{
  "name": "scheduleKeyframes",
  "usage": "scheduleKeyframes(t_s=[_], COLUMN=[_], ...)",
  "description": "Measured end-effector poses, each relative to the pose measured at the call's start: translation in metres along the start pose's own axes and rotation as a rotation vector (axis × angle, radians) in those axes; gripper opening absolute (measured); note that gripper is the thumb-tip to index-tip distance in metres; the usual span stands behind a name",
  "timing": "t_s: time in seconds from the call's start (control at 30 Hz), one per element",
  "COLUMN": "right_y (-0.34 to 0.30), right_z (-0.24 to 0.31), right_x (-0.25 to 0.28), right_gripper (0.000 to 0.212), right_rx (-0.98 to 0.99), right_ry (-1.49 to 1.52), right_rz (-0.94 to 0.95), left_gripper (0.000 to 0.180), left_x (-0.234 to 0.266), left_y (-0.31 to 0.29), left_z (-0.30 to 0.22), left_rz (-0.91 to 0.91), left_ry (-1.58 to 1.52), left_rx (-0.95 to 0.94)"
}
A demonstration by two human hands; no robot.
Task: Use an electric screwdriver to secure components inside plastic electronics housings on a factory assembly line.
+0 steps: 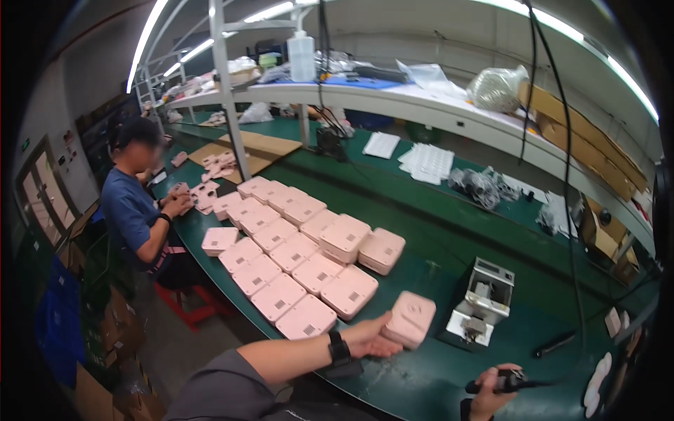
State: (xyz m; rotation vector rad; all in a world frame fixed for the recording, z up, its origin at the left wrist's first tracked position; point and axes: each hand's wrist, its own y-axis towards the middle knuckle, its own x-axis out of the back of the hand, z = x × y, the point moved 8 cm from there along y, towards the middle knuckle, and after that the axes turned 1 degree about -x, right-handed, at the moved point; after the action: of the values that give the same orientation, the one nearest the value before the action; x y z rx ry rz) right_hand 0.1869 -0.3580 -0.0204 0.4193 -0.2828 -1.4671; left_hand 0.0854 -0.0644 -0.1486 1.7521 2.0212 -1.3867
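My left hand [371, 339] is closed on the edge of a pale pink square plastic case [413, 316], held tilted just above the green bench. A round-cornered shape is moulded into the face turned toward me. Low at the right, my right hand [488, 398] wraps round a black corded hand tool [510, 381]; its working end cannot be made out. Between and beyond my hands stands a small metal box-shaped machine [484, 298], which looks like a screw feeder. Left of it, rows of similar pink cases [302, 256] lie close together, a few of them stacked.
A person in a blue shirt [133, 203] handles pink parts at the bench's far left. A black pen-like tool [554, 344] and white pieces [598, 386] lie at right. Cables [570, 175] hang down. A raised shelf [421, 98] spans the back, carrying bags and cardboard.
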Motion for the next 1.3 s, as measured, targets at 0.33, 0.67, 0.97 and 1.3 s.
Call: scheduleKeyframes(t_s=[0.33, 0.67, 0.97, 1.3], right_y=[-0.024, -0.013, 0.025, 0.049], right_z=[0.02, 0.011, -0.002, 0.019], right_x=[-0.028, -0.013, -0.031, -0.072], right_gripper=[0.029, 0.02, 0.015, 0.014], right_rx=[0.16, 0.035, -0.132, -0.129], right_ry=[-0.332, -0.016, -0.093, 0.018], right_rz=[0.234, 0.09, 0.041, 0.141], left_gripper=[0.064, 0.066, 0.058, 0.053], left_x=[-0.027, -0.035, 0.013, -0.083], left_y=[0.065, -0.154, -0.176, -0.09], left_z=[-0.085, -0.059, -0.008, 0.015], left_rz=[-0.303, -0.616, -0.607, 0.386], left_ry=[0.208, 1.685, 1.998, 2.052], left_rx=[-0.56, -1.004, -0.75, -0.995])
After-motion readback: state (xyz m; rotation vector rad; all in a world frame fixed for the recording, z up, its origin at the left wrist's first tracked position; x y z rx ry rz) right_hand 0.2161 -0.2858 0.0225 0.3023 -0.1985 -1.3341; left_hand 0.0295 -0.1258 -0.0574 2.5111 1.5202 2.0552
